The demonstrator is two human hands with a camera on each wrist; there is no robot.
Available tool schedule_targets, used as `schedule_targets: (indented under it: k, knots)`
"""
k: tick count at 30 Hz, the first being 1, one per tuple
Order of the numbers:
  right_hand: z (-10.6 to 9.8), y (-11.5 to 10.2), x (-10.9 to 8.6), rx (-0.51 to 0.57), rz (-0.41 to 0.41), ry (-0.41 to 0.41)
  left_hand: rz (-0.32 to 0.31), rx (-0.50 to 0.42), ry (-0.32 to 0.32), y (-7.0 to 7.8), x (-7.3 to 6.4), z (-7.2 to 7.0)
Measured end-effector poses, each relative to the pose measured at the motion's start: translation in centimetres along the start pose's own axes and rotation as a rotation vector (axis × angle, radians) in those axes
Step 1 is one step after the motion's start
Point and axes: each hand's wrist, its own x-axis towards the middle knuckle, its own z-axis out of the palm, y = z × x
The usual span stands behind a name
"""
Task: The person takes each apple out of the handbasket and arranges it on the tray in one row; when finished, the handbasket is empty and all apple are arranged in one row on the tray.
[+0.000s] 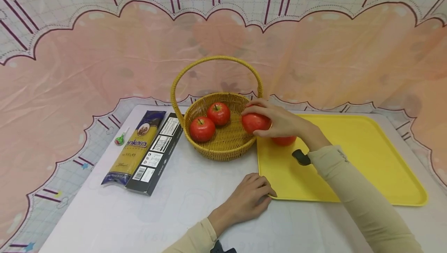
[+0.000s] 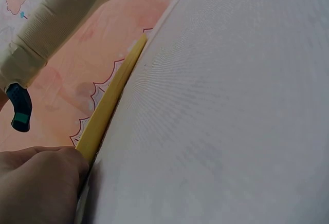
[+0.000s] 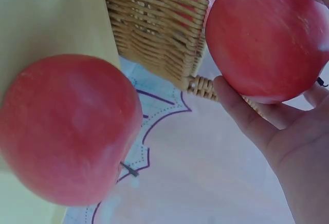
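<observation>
My right hand grips a red apple over the right rim of a wicker basket; the right wrist view shows thumb and fingers round this apple. Two more apples, one in front and one behind, sit in the basket's left half. Partly hidden below my right hand, another apple lies on a yellow tray. At the tray's near left corner, my left hand holds the edge with curled fingers; the left wrist view shows this tray rim at the fingertips.
Left of the basket lie a pasta packet and a black box with white labels. A small green-wrapped lollipop is beside the packet. The basket's tall arched handle rises above it. A patterned cloth hangs behind the white table.
</observation>
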Motion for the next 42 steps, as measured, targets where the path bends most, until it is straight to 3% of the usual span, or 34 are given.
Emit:
schedule_targets:
  k: [12,23,42]
  knots:
    - [-0.4,1.0,-1.7,-0.015,0.034,0.005,-0.011,-0.018,0.005,0.1,0.0,0.1]
    - [-1.1,2.1,-2.6,-0.084,0.009,0.049,-0.008,-0.011,0.000,0.1,0.0,0.0]
    - [-1.9,3.8,-4.7,-0.066,0.176,0.040,0.007,0.005,0.009,0.0,0.0,0.1]
